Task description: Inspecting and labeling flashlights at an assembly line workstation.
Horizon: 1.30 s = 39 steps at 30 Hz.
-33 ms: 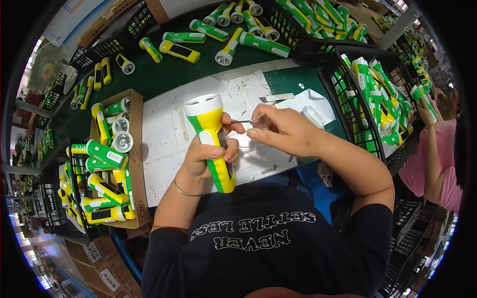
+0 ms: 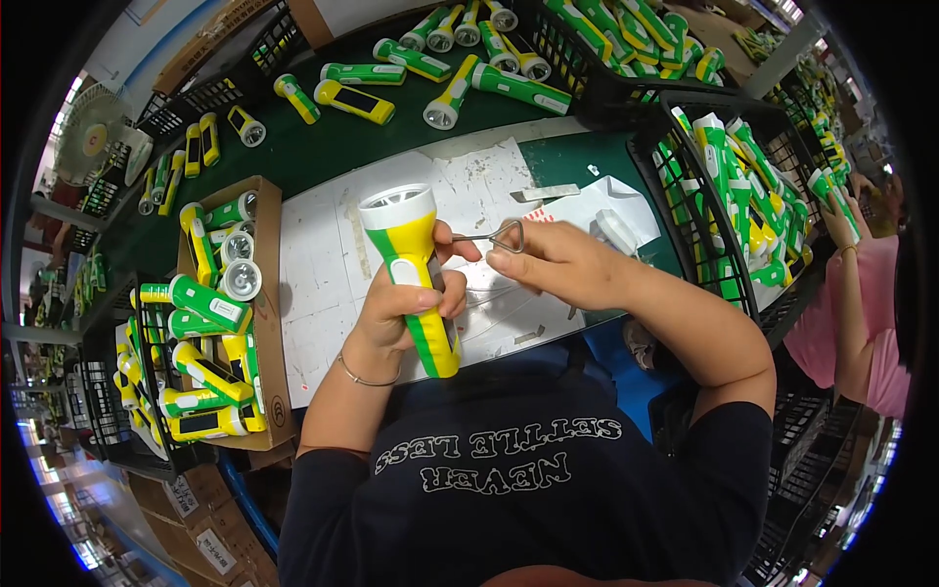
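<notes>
Green counter [image 2: 303, 152], loose torches [image 2: 360, 101] far side. L hand [image 2: 389, 308] clamped round grn/yel torch [image 2: 411, 245]; R hand [image 2: 567, 264] pinching loop-ended wire tool [image 2: 477, 237], to right.

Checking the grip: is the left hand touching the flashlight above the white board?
Touching. The head view shows the left hand wrapped around the flashlight, its thumb lying across the body.

Grn table [image 2: 333, 149], 1 wht fan [image 2: 95, 140]

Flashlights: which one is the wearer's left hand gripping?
The green-and-yellow flashlight in the left hand; it's the only one seen against the white work surface.
</notes>
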Motion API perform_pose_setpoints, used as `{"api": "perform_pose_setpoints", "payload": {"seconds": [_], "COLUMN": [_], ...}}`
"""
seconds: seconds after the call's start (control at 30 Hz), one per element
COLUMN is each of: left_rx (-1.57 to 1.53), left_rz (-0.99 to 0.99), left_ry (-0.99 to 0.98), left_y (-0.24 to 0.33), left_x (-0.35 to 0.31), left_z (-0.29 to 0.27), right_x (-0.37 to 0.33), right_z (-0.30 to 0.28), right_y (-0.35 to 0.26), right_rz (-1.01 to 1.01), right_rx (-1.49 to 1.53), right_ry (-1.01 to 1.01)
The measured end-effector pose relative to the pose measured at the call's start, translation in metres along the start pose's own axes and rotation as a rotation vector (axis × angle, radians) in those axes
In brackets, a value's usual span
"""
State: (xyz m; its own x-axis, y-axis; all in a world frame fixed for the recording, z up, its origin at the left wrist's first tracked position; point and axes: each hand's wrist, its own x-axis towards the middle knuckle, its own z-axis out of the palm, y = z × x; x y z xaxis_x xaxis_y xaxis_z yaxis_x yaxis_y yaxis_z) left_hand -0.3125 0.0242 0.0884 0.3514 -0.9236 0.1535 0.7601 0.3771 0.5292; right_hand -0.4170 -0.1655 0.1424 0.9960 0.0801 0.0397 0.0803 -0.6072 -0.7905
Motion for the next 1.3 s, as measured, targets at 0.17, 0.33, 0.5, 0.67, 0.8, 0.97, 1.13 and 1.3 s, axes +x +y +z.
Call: {"api": "perform_pose_setpoints", "payload": {"seconds": [0.17,0.33,0.5,0.67,0.8,0.97,1.13,1.3], "left_rx": [0.141,0.187,0.117,0.178,0.486,0.236,0.162,0.284], "left_rz": [0.01,-0.082,-0.159,-0.069,0.173,0.177,0.061,-0.006], "left_ry": [0.052,0.039,0.031,0.076,0.281,0.279,0.243,0.241], "left_y": [-0.001,-0.005,-0.003,-0.002,-0.01,0.004,0.0,-0.003], "left_x": [-0.003,-0.004,-0.003,0.002,0.007,0.002,-0.002,-0.012], "left_z": [0.002,0.007,0.008,0.012,0.005,-0.003,0.017,0.033], "right_x": [0.003,0.004,-0.001,0.009,0.006,-0.007,0.002,0.005], "right_z": [-0.001,-0.004,0.009,-0.005,-0.008,-0.01,0.009,0.029], "right_y": [-0.009,-0.004,0.007,0.007,-0.008,-0.019,0.001,-0.011], "right_rz": [0.479,0.533,-0.014,-0.583,-0.402,-0.08,0.127,0.09], "right_rx": [1.045,1.037,0.119,-0.807,-0.905,-0.351,0.726,0.995], "right_ry": [-0.339,-0.305,-0.061,0.299,0.325,0.233,0.161,0.078]}}
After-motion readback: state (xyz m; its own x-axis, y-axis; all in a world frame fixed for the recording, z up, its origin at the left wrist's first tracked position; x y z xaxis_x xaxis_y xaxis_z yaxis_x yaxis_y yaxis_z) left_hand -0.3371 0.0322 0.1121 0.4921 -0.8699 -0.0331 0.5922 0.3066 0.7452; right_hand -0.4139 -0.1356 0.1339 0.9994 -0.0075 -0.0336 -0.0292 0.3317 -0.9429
